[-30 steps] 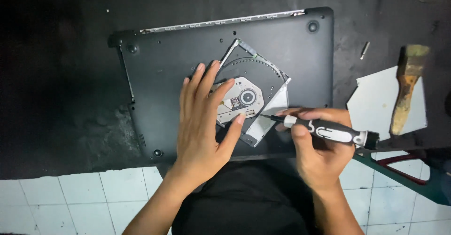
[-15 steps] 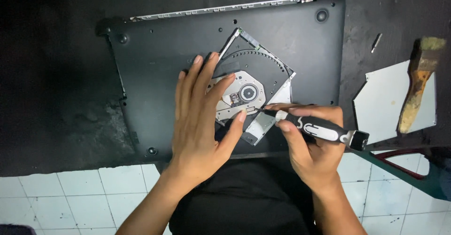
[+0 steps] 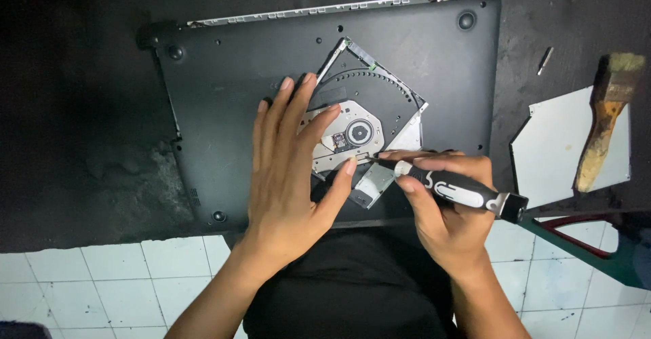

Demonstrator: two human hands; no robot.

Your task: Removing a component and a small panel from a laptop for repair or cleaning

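A dark grey laptop base lies underside up on a black table. On top of it rests an opened optical disc drive, tilted, with its round spindle showing. My left hand lies flat on the drive's left part, fingers spread and pressing it down. My right hand grips a black and white screwdriver. The driver's tip touches the drive near its lower middle, just beside my left thumb.
A grey metal cover plate lies right of the laptop, with a worn wooden-handled brush across it. A small driver bit rests further back. A green and red frame stands below the table edge, over white floor tiles.
The view has drifted slightly, with the laptop sitting more to the right in frame. Both hands keep nearly the same pose; the screwdriver tip stays at the drive.
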